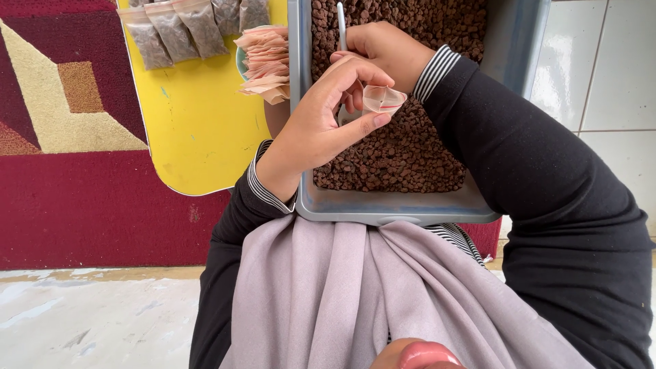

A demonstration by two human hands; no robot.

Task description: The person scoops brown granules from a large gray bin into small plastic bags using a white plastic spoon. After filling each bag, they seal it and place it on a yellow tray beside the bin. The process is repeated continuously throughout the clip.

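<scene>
five filled bags (184,31) beside tray (396,205)

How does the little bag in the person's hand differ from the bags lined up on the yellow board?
The held bag is empty and clear, pinched open by the left hand over the grey tray. The filled bags are plump with brown granules and lie flat in a row on the yellow board. The held bag hangs in the air; the filled bags lie untouched. Both kinds are small clear plastic pouches.
</scene>
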